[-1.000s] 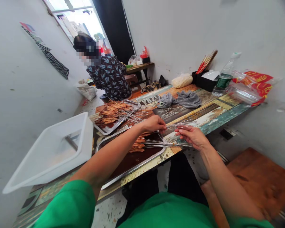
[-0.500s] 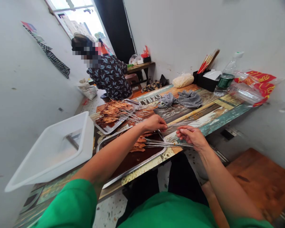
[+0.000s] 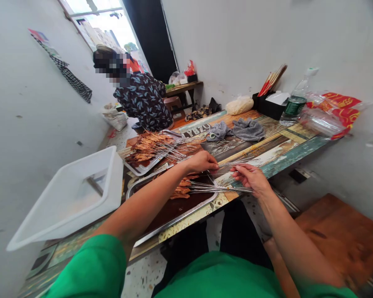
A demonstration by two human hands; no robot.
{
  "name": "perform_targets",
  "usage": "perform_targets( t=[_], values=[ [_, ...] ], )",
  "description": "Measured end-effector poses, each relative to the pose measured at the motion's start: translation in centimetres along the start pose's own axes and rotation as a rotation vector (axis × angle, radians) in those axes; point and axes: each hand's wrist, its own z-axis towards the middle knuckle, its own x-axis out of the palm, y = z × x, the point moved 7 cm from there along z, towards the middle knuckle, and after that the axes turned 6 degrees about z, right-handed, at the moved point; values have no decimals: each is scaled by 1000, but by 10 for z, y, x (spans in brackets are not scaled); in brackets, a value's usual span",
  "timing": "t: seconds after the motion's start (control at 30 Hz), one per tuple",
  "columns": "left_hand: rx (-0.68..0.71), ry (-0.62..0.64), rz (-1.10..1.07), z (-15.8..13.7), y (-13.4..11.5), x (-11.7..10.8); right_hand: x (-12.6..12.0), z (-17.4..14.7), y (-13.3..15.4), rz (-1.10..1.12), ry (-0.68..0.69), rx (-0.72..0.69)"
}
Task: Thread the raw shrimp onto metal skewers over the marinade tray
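My left hand (image 3: pixel 205 161) is closed in a pinch above the near metal tray (image 3: pixel 186 215), its fingertips on a thin metal skewer. Just to its right, my right hand (image 3: pixel 250 178) pinches skewer ends between thumb and fingers; how many is too fine to tell. Browned meat pieces (image 3: pixel 180 192) on metal skewers (image 3: pixel 209 188) lie in dark sauce in this tray, handles pointing right over its rim. My left forearm hides part of the tray. Behind it, a second metal tray (image 3: pixel 146 170) holds a heap of skewered meat (image 3: pixel 149 147).
A white plastic tub (image 3: pixel 65 198) stands at left. Grey cloths (image 3: pixel 248 129), a bag of pale food (image 3: pixel 239 105), a black box (image 3: pixel 270 106) with wooden sticks, a water bottle (image 3: pixel 294 103) and red-yellow packaging (image 3: pixel 337 114) line the back. A person (image 3: pixel 143 99) sits beyond the table.
My right hand has shifted very slightly at the skewer ends, its fingers a little more curled. My left hand and the trays look the same.
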Motion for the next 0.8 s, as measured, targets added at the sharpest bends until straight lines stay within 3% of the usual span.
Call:
perform_targets(
  t=[0.57,0.8],
  values=[
    [-30,-14,-118,-2,1,2,-4,-2,1,33,-113,-11],
    [-27,-28,-122,-3,3,1,-2,0,1,51,-73,-5]
  ],
)
